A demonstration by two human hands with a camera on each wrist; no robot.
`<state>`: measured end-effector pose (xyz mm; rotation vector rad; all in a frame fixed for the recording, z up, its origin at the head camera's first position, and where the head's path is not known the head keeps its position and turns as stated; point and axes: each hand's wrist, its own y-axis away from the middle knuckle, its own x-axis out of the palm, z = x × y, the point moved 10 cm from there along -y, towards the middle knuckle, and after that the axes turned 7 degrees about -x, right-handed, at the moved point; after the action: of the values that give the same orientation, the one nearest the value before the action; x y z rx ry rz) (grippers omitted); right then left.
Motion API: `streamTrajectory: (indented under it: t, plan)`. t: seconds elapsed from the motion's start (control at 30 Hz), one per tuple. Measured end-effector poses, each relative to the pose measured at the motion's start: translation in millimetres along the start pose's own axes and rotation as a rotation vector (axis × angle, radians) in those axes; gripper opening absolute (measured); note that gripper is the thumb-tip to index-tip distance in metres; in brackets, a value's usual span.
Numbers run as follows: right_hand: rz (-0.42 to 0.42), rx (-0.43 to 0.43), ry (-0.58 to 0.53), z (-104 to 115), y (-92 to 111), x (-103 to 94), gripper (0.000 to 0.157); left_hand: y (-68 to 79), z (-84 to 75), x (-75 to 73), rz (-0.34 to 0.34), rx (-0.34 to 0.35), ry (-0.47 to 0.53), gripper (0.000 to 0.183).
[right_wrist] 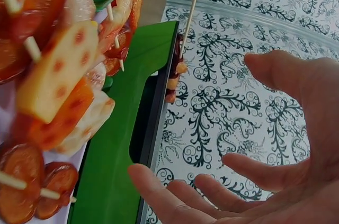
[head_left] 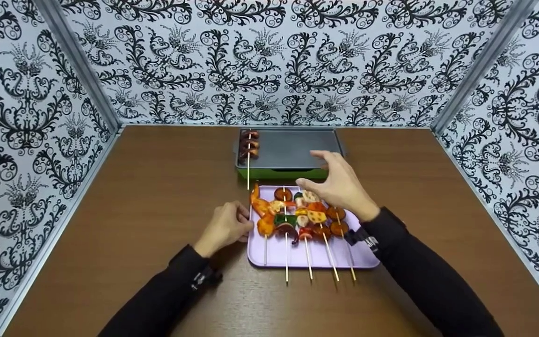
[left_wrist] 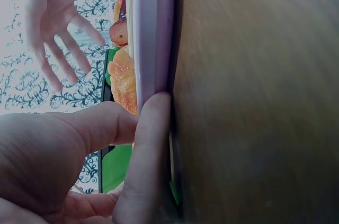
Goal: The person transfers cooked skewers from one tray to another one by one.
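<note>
A lilac tray [head_left: 276, 255] bears several toy food skewers, their sticks jutting over its near edge. At the tray's left side, my left hand [head_left: 225, 227] pinches the rim between thumb and forefinger; in the left wrist view the thumb lies above the rim [left_wrist: 151, 38] and the forefinger against its side. My right hand [head_left: 344, 187] hovers above the tray's far right part, fingers spread and holding nothing. Behind the tray stands a green toy grill with a grey plate [head_left: 293, 147]. One skewer of brown pieces [head_left: 250, 146] lies along the plate's left end, its stick hanging over the front.
The brown wooden table [head_left: 171, 168] extends on both sides of the tray and grill. Patterned black-and-white panels [head_left: 260, 61] stand behind and at both sides. The grill's green front [right_wrist: 119, 144] sits just beyond the tray's far edge.
</note>
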<state>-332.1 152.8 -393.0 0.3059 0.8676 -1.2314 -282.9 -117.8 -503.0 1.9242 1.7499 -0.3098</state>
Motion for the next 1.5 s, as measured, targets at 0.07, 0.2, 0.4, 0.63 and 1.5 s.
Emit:
streamTrajectory:
  t: [0.07,0.2,0.4,0.63,1.5]
  plan:
    - [0.001,0.001,0.004,3,-7,3.8,0.093,0.0,0.7,-0.1,0.001,-0.005,0.001,0.016]
    - [0.012,0.009,-0.005,9,-19,12.4,0.094,-0.8,1.8,-0.4,0.0,-0.012,0.013,0.016]
    - [0.028,0.015,-0.052,19,-35,25.8,0.091,-0.8,1.9,-0.9,0.0,-0.014,0.019,0.016]
    - [0.042,0.003,-0.075,28,-49,42.5,0.086,-0.7,1.6,-1.6,0.001,-0.008,0.012,0.016]
    - [0.076,0.009,-0.095,56,-81,93.9,0.055,0.2,1.3,-0.5,0.001,-0.005,0.019,0.015]
